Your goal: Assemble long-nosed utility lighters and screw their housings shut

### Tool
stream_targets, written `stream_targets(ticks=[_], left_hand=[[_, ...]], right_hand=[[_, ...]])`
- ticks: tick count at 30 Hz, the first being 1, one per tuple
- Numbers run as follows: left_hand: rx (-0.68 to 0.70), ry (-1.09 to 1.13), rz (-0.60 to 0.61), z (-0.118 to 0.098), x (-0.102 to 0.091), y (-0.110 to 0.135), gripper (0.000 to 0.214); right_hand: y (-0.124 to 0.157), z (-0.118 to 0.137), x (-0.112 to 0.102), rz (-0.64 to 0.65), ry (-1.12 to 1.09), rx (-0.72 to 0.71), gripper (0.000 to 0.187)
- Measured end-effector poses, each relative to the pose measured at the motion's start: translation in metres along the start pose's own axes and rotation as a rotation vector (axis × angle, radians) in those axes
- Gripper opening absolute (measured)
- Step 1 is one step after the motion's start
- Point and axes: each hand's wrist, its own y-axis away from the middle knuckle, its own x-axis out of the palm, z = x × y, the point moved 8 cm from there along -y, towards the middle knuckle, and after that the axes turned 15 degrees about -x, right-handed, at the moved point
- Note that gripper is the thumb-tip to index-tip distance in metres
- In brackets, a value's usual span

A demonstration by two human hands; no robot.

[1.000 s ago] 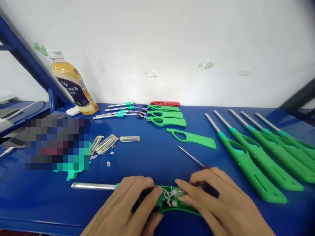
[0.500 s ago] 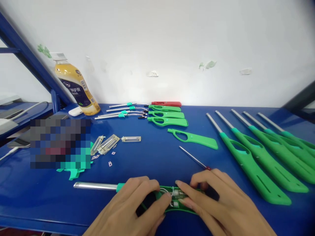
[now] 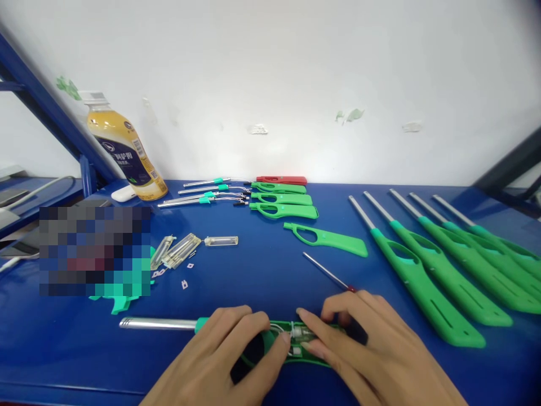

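Observation:
An opened green lighter half-shell (image 3: 313, 358) lies lengthwise at the front, with a silver tube (image 3: 158, 323) pointing left from its teal collar. My left hand (image 3: 228, 352) is closed around the trigger-loop section, its thumb pressing by the white wires. Inside the shell a clear fuel tank (image 3: 305, 334) shows partly. Over the tank and the handle end, my right hand (image 3: 367, 344) is closed, with fingertips on the tank and the rim; its palm side is hidden. A thin screwdriver (image 3: 325, 270) with a red handle lies just behind the right hand.
Several assembled green lighters (image 3: 431, 287) lie at right. Green half-shells (image 3: 329, 239), a red one (image 3: 283, 180) and wired tubes (image 3: 203, 190) lie behind. Clear tanks (image 3: 181, 251), tiny white pieces, teal parts (image 3: 122, 304) and a tilted-looking yellow bottle (image 3: 127, 152) are at left.
The view has shifted slightly, moving the table things a little leftward in the picture. Both hands keep nearly the same hold on the lighter; the left thumb is slightly straighter.

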Motion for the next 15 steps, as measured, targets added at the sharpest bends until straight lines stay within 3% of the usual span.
stream_targets(ticks=[10, 15], left_hand=[[0.044, -0.076, -0.107, 0.001, 0.008, 0.007, 0.034], [0.028, -0.073, -0.075, -0.006, 0.010, -0.002, 0.030]], right_hand=[[-0.003, 0.007, -0.003, 0.033, 0.116, -0.045, 0.049], [-0.001, -0.032, -0.022, 0.007, 0.244, 0.064, 0.046]])
